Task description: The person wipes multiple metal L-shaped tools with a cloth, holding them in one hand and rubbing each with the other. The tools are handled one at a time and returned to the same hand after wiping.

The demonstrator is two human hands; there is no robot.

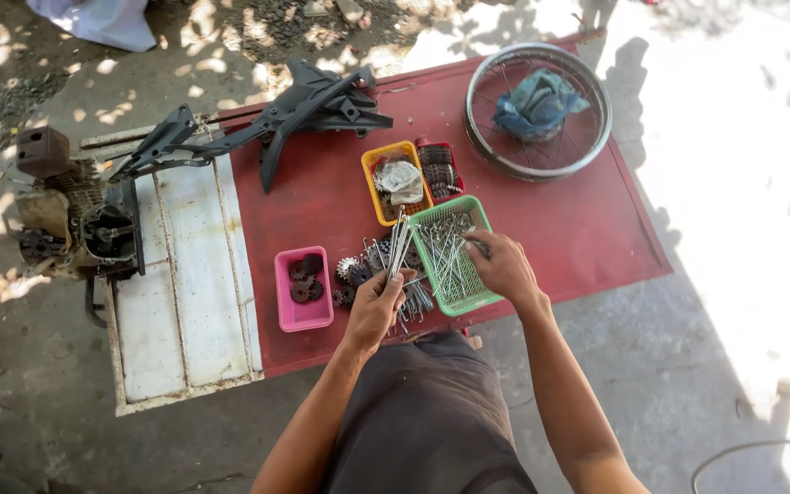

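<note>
While hands sort spokes (400,247), red table (587,229) stands on concrete.

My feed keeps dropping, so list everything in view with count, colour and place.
table: one, red top, centre
white panel: one, left end of table
green basket: one, holds loose spokes, front centre
yellow basket: one, behind green
red tray: one, beside yellow
pink tray: one, holds dark gears, front left
wheel rim: one, silver, back right
blue rag: one, inside rim
black frame: one, back left
engine: one, dark, ground left
spoke bundle: silver, in left grip
left hand: gripping bundle
right hand: reaching into green basket
</note>
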